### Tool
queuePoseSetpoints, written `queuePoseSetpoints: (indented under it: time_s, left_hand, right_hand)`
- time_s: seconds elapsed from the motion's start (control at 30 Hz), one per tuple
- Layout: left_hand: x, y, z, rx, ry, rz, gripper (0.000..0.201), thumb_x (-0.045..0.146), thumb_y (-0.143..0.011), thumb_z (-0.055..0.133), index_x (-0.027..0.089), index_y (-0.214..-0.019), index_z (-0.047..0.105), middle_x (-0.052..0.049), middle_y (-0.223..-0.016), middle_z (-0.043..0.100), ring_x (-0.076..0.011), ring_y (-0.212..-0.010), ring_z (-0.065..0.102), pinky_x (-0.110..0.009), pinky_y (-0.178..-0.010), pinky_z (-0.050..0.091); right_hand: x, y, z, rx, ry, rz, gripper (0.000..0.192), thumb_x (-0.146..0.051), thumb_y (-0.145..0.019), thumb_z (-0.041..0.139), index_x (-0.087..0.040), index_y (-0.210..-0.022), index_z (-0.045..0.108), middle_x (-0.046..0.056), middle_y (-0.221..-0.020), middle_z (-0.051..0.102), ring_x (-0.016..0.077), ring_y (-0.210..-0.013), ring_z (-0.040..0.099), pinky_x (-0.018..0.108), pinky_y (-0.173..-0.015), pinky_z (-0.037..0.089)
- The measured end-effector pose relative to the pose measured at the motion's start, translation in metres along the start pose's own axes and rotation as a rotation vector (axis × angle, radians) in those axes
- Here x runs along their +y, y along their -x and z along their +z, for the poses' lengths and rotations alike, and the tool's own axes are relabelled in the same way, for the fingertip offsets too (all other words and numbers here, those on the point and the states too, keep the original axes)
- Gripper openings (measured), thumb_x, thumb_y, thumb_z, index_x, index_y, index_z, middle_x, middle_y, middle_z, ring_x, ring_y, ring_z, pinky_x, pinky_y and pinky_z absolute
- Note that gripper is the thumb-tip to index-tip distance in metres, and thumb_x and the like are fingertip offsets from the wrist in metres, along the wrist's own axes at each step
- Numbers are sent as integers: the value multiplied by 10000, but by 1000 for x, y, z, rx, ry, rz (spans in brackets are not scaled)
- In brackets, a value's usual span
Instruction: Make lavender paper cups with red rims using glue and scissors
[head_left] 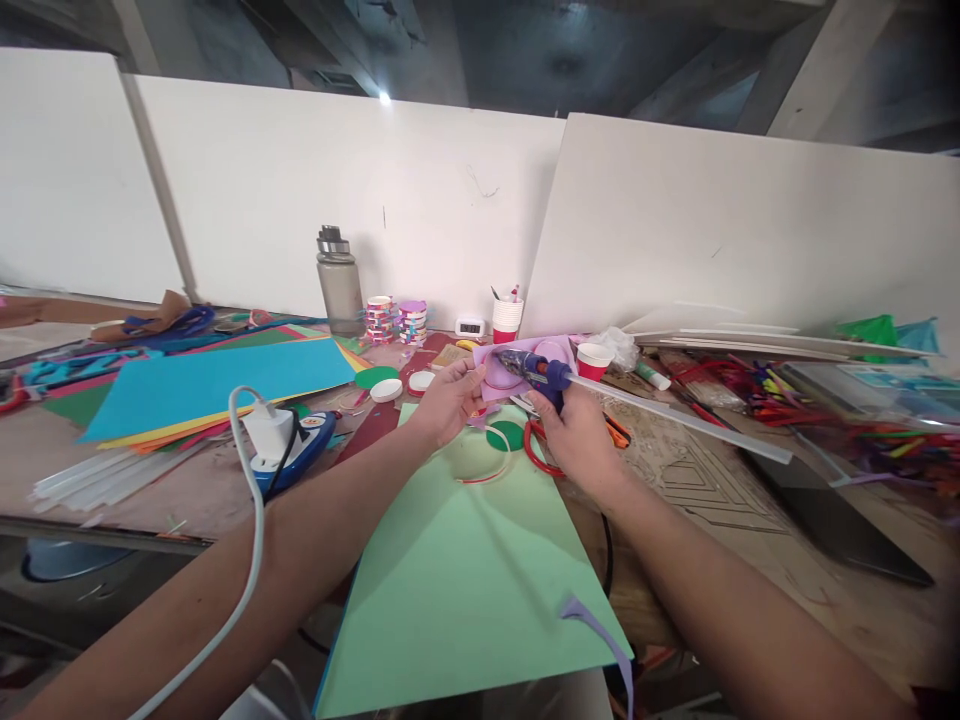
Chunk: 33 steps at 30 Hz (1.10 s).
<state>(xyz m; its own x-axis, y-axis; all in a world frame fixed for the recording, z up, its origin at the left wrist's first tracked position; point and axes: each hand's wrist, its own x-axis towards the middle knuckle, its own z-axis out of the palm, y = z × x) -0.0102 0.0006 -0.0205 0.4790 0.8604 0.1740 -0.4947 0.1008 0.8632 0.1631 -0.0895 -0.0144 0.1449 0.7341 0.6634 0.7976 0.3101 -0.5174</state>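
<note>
The right hand (pixel 576 432) is gripping a blue glue gun (pixel 536 372) with a long clear glue stick (pixel 675 415) jutting from its back, its nozzle pointing at a pink foam piece (pixel 501 372). The left hand (pixel 448 400) is pinching that piece by its left edge, holding it up above the green paper sheet (pixel 457 570). A red paper cup (pixel 592 360) is standing just behind, seemingly on the table (pixel 847 600).

A craft workshop: coloured paper sheets (pixel 217 385) spread at left, glue sticks (pixel 97 478) lower left, pipe cleaners (pixel 757 388) at right, tape rolls (pixel 396 320) at centre, plain white boards (pixel 360 200) behind the cluttered table (pixel 840 590).
</note>
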Motion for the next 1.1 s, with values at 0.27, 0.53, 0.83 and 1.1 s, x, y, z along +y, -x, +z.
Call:
queuePoseSetpoints:
  time_s: [0.27, 0.53, 0.83, 1.1]
  left_hand:
    - [4, -5, 1, 211, 68, 93, 267, 217, -781, 837, 163, -812, 577, 28, -700, 651, -120, -675, 677, -404, -874, 630]
    - [7, -12, -9, 421, 92, 86, 90, 167, -835, 722, 146, -890, 653, -25, -812, 710, -148, -735, 691, -317, -724, 630]
    - [13, -15, -13, 458, 96, 93, 136, 238, -823, 724, 176, -941, 699, -53, -868, 752, -197, -794, 713, -298, -682, 601]
    - [15, -13, -7, 509, 165, 50, 93, 212, -836, 693, 185, -923, 676, 7, -791, 705, -128, -601, 630, -255, -533, 523]
  right_hand:
    - [-1, 0, 0, 35, -42, 103, 287, -465, -924, 528, -204, -969, 638, 165, -955, 744, 345, -944, 683, 461, -839, 543]
    - [-2, -3, -4, -21, -237, 171, 321, -525, -917, 557, -216, -957, 636, 86, -851, 731, 278, -832, 661, 412, -790, 530]
    - [1, -9, -2, -12, -587, 291, 411, -627, -863, 613, -222, -793, 591, -22, -618, 560, 153, -586, 507, 292, -596, 443]
    - [36, -29, -12, 96, -673, 551, 426, -626, -765, 724, -249, -724, 529, -22, -573, 528, 137, -518, 486, 278, -501, 440]
